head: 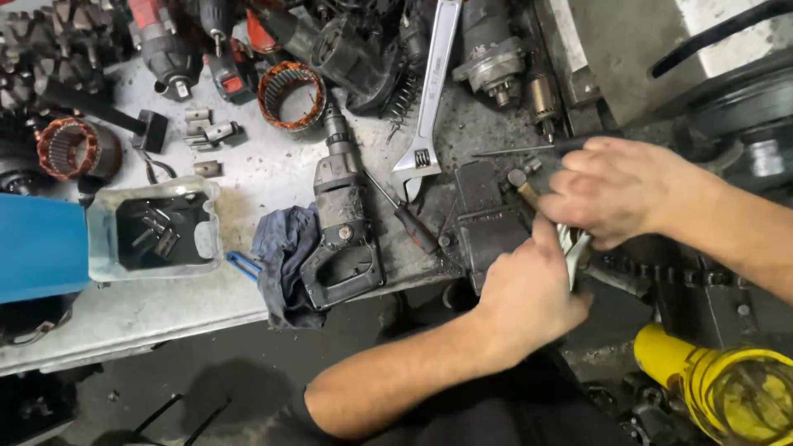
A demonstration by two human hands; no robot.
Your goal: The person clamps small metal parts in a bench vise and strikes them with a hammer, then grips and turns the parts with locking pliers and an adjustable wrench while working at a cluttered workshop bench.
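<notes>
Vise, black and greasy, sits at the surface's edge, at three o'clock from the old drill. Left hand presses closed against its side while right hand curls round something pale I cannot identify. Steady bracing seems wise, keeping fingers off the vise's edges.

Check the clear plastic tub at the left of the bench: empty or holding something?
Holding something. The clear plastic tub stands open-topped, with several small dark metal pieces lying on its bottom; it is far from full.

Bare bench between drill and tub is passable; vise blocks right.
</notes>
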